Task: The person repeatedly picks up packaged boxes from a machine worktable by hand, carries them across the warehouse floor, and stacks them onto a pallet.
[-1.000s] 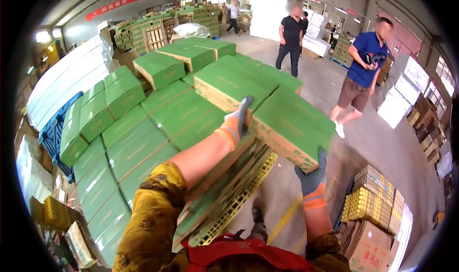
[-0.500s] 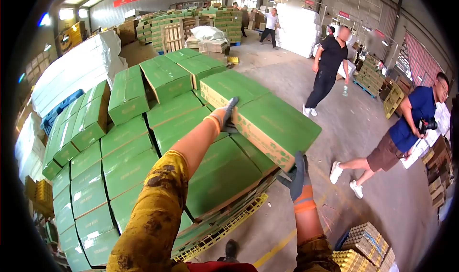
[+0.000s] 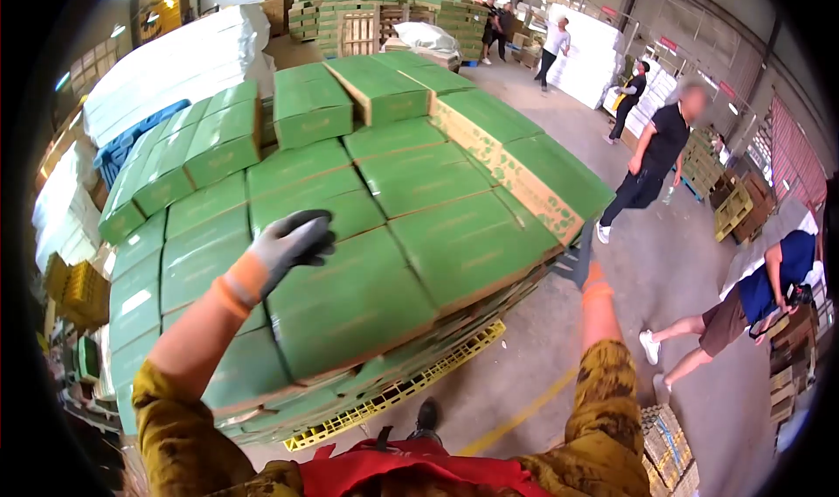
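Observation:
Green-topped cartons lie side by side in a wide layer over a yellow pallet. Along the far and right edges more cartons form a raised row; the nearest of them, a green carton with a printed cardboard side, sits at the right edge. My right hand, in a grey glove with an orange cuff, is at that carton's near corner, its fingers extended. Over the middle of the layer hovers my left hand, gloved alike, with fingers curled and nothing visible in them.
A person in black and a person with a camera stand on the right. Stacked egg trays are at the lower right. White wrapped goods and a blue pallet are at the left. More people stand farther back.
My left hand has left the carton at the right edge and moved left over the layer. That carton now lies in line with the raised row. The people appear farther right.

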A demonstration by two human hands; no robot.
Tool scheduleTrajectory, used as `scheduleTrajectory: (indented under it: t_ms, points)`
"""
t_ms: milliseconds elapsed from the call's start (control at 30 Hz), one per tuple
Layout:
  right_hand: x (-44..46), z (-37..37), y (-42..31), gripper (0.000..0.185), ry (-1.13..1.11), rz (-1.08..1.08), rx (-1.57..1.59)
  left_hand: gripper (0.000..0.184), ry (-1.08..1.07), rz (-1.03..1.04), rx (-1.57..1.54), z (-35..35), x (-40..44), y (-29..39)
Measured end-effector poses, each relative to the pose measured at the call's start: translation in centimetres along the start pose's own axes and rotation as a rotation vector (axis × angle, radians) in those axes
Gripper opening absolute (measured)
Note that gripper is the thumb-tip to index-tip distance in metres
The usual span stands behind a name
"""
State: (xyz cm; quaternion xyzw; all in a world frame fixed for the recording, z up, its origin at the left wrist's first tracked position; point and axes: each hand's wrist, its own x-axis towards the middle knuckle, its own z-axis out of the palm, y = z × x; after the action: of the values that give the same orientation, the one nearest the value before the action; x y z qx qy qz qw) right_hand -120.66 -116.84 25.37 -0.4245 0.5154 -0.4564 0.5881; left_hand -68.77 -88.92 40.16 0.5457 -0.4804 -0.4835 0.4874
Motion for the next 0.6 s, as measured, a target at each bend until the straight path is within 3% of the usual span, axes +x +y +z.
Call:
scheduleTrajectory:
  t_ms: [33,133,167,200,300,333,400,433,467,500,533,567,600]
  points:
    - [1.8,-1.1,1.0,0.085,0.061,-0.107,0.022,0.049,0.07,0.02,-0.03,-2.6,-4.5,-0.1]
    - [5.1,-0.9,1.1,0.063,0.419,-0.854,0.264,0.044,0.336,0.133,-0.011,-12.5,-19.3,-1.7]
    - [-5.1,7.0,-1.2,0.052,0.4,-0.802,0.059,0.041,0.412,0.174,-0.026,-16.6,-24.4,-3.0]
    - [-11.2,15.3,-1.1,0.052,0.324,-0.735,0.108,0.042,0.505,0.193,-0.028,-20.5,-29.5,-4.6]
    - [-25.5,36.8,-0.5,0.061,-0.187,-0.49,0.102,0.034,0.782,0.184,-0.22,-33.7,-43.3,-13.4]
    - [-29.1,44.7,0.0,0.056,-0.387,-0.429,0.122,0.034,0.894,0.15,-0.31,-37.7,-47.8,-17.5]
    - [-36.4,60.4,1.0,0.05,-0.771,-0.268,0.117,0.05,1.133,-0.016,-0.532,-42.8,-54.9,-23.5]
    - [-42.3,67.4,1.0,0.046,-0.879,-0.245,0.057,0.046,0.616,0.102,-0.908,-50.1,-59.6,-32.6]
    - [-46.9,73.6,1.8,0.042,-1.017,-0.203,-0.007,0.039,1.24,-0.283,-0.767,-46.0,-59.8,-28.5]
    - [-50.0,78.8,2.9,0.045,-1.046,-0.24,-0.103,0.038,0.71,0.015,-0.919,-47.2,-62.4,-30.0]
    - [-52.5,84.1,4.5,0.05,-1.113,-0.263,-0.194,0.033,1.167,-0.226,-0.803,-46.7,-64.3,-32.2]
    - [-55.3,89.7,7.2,0.054,-1.21,-0.29,-0.279,0.036,1.215,-0.107,-0.822,-46.0,-66.7,-33.9]
    - [-57.8,94.3,10.0,0.057,-1.253,-0.22,-0.387,0.039,1.313,-0.117,-0.814,-45.6,-68.0,-33.3]
